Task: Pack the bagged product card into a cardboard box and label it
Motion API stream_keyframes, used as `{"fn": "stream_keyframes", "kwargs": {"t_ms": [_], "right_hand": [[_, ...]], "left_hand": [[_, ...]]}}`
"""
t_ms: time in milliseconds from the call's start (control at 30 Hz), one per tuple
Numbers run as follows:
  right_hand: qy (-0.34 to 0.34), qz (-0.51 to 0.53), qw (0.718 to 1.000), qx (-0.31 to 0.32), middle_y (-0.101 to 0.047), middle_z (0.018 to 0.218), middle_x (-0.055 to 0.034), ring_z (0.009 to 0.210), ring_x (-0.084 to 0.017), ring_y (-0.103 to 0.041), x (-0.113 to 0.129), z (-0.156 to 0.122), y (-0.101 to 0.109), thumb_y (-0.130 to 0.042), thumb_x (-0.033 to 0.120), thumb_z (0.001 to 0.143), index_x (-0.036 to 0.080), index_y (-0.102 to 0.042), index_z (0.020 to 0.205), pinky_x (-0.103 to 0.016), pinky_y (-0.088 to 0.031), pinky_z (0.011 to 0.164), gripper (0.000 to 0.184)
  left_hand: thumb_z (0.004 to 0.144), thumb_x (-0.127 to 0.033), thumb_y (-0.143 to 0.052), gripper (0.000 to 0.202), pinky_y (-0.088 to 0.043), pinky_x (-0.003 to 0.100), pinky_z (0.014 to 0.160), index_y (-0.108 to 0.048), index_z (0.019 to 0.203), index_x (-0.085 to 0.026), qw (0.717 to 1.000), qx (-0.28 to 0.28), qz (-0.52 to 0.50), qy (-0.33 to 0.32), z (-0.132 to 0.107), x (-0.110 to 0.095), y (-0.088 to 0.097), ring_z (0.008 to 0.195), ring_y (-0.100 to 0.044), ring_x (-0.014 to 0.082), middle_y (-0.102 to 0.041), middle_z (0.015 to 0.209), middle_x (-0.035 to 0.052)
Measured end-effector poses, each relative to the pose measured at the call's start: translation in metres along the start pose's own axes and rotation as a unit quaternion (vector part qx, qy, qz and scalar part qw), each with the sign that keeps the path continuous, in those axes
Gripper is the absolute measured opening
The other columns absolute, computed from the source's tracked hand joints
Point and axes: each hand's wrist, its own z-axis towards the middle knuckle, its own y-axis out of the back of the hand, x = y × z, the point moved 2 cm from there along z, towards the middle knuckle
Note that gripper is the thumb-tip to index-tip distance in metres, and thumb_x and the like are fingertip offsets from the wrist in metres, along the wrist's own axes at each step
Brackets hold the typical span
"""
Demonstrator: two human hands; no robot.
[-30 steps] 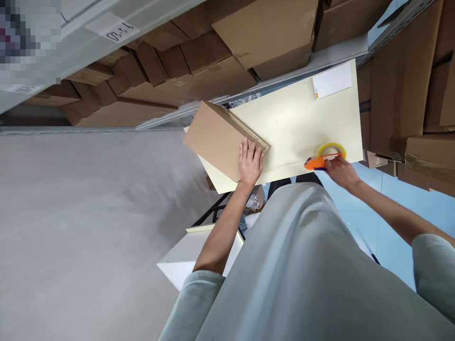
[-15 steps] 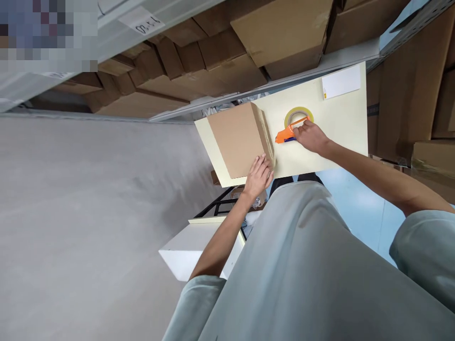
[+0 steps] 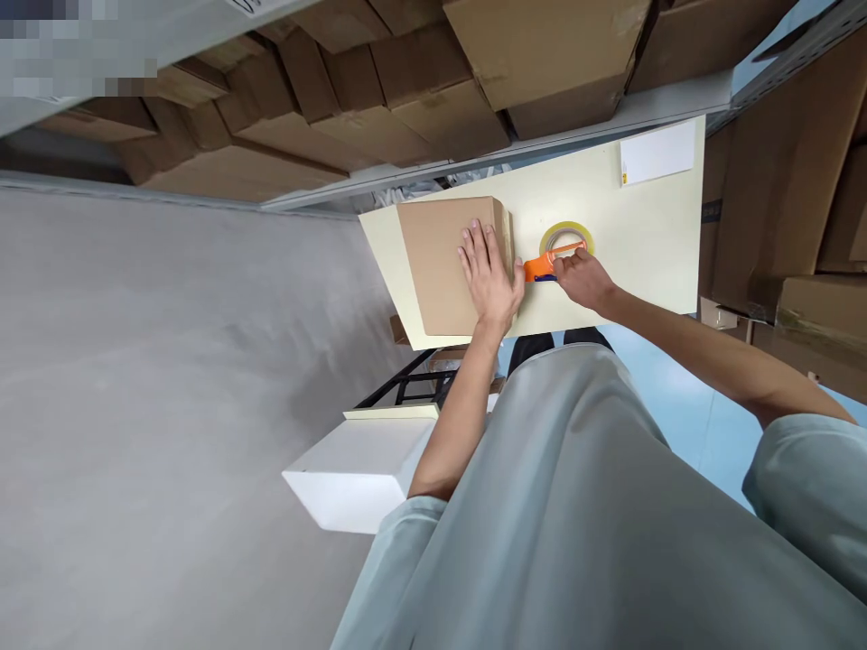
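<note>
A brown cardboard box [image 3: 440,262] lies on the cream tabletop [image 3: 637,262]. My left hand [image 3: 491,280] rests flat on the box near its right edge, fingers spread. My right hand [image 3: 583,278] is closed around an orange tape dispenser [image 3: 538,265] with a yellowish roll of tape [image 3: 547,236] on it. The dispenser's front end is close to the box's right side, by my left thumb. Whether it touches the box I cannot tell.
A white sheet [image 3: 658,153] lies at the table's far right corner. Behind the table runs a shelf with several cardboard boxes [image 3: 440,117]. Large cartons [image 3: 778,171] stand on the right. A grey wall [image 3: 169,361] is at left, with a white box-like object [image 3: 358,469] below.
My left hand has moved from the box's near corner up onto its top, fingers now spread. My right hand has brought the tape dispenser slightly nearer me, and the box sits straighter.
</note>
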Motion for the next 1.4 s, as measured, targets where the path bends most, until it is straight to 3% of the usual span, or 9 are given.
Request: {"fn": "stream_keyframes", "kwargs": {"t_ms": [267,400,533,633,733,833,1033,1200,1400], "right_hand": [[-0.148,0.174,0.974,0.002,-0.076,0.106,-0.0332,0.093,-0.037,-0.075,0.047,-0.003,0.016,-0.040,0.007,0.098,-0.011,-0.066,0.128,-0.052,-0.047,0.095,0.043],[-0.263,0.186,0.946,-0.031,-0.075,0.108,-0.0347,0.103,-0.038,-0.076,0.017,0.007,0.041,-0.038,0.018,0.108,-0.015,-0.058,0.134,-0.052,-0.048,0.101,0.046],[-0.261,0.177,0.947,-0.057,-0.076,0.112,-0.0332,0.108,-0.041,-0.076,-0.012,-0.006,0.087,-0.044,0.030,0.111,-0.012,-0.054,0.141,-0.051,-0.051,0.102,0.053],[-0.260,0.180,0.945,-0.090,-0.076,0.114,-0.0326,0.106,-0.044,-0.076,-0.018,-0.023,0.131,-0.048,0.040,0.111,-0.008,-0.054,0.144,-0.050,-0.055,0.097,0.059],[-0.264,0.182,0.939,-0.125,-0.077,0.114,-0.0302,0.106,-0.045,-0.077,-0.020,-0.029,0.180,-0.047,0.047,0.110,-0.004,-0.053,0.146,-0.049,-0.057,0.092,0.062],[-0.262,0.174,0.931,-0.185,-0.078,0.116,-0.0282,0.104,-0.043,-0.078,-0.021,-0.025,0.240,-0.048,0.051,0.109,0.001,-0.052,0.146,-0.046,-0.058,0.089,0.062],[-0.188,0.123,0.936,-0.271,-0.078,0.122,-0.0286,0.113,-0.042,-0.077,-0.029,0.007,0.362,-0.050,0.042,0.106,0.002,-0.050,0.145,-0.044,-0.057,0.093,0.056],[-0.129,0.048,0.963,-0.232,-0.075,0.132,-0.0304,0.128,-0.040,-0.072,-0.044,0.054,0.416,-0.054,0.038,0.107,0.001,-0.057,0.141,-0.043,-0.051,0.107,0.050],[-0.132,0.021,0.970,-0.205,-0.074,0.133,-0.0317,0.126,-0.037,-0.072,-0.056,0.097,0.424,-0.052,0.029,0.107,-0.001,-0.057,0.141,-0.045,-0.046,0.113,0.046]], "left_hand": [[0.102,-0.041,-0.058,0.085,0.003,0.054,0.141,-0.025,0.177,-0.014,1.000,-0.001,0.006,-0.015,-0.006,0.006,-0.001,0.174,0.003,0.0310,-0.014,0.186,0.0105],[0.101,-0.036,-0.058,0.081,0.001,0.052,0.142,-0.032,0.174,-0.013,1.000,-0.017,0.001,-0.021,-0.006,0.006,-0.003,0.174,-0.002,0.0305,-0.020,0.185,0.0122],[0.100,-0.033,-0.058,0.069,-0.011,0.056,0.142,-0.047,0.165,-0.013,0.997,-0.058,-0.053,-0.020,-0.005,0.001,0.006,0.173,-0.019,0.0326,-0.035,0.180,0.0159],[0.101,-0.032,-0.057,0.046,-0.034,0.058,0.134,-0.067,0.144,-0.018,0.982,-0.133,-0.133,-0.012,0.007,-0.019,0.031,0.159,-0.048,0.0329,-0.065,0.157,0.0171],[0.099,-0.029,-0.063,0.020,-0.056,0.049,0.115,-0.077,0.111,-0.022,0.954,-0.218,-0.195,-0.067,0.030,-0.055,0.075,0.123,-0.074,0.0289,-0.082,0.116,0.0107],[0.099,-0.025,-0.066,0.012,-0.061,0.040,0.100,-0.077,0.096,-0.025,0.923,-0.284,-0.228,-0.121,0.057,-0.094,0.132,0.101,-0.078,0.0232,-0.083,0.099,0.0048],[0.093,-0.013,-0.068,0.018,-0.061,0.036,0.103,-0.080,0.096,-0.026,0.886,-0.353,-0.264,-0.142,0.115,-0.139,0.224,0.104,-0.079,0.0209,-0.086,0.105,0.0020],[0.091,-0.006,-0.065,0.025,-0.062,0.036,0.102,-0.081,0.093,-0.026,0.891,-0.339,-0.281,-0.111,0.143,-0.155,0.253,0.106,-0.081,0.0210,-0.087,0.106,0.0003],[0.098,-0.019,-0.065,0.019,-0.062,0.037,0.102,-0.082,0.102,-0.026,0.893,-0.343,-0.274,-0.103,0.121,-0.154,0.251,0.107,-0.081,0.0224,-0.086,0.111,0.0020]]}}
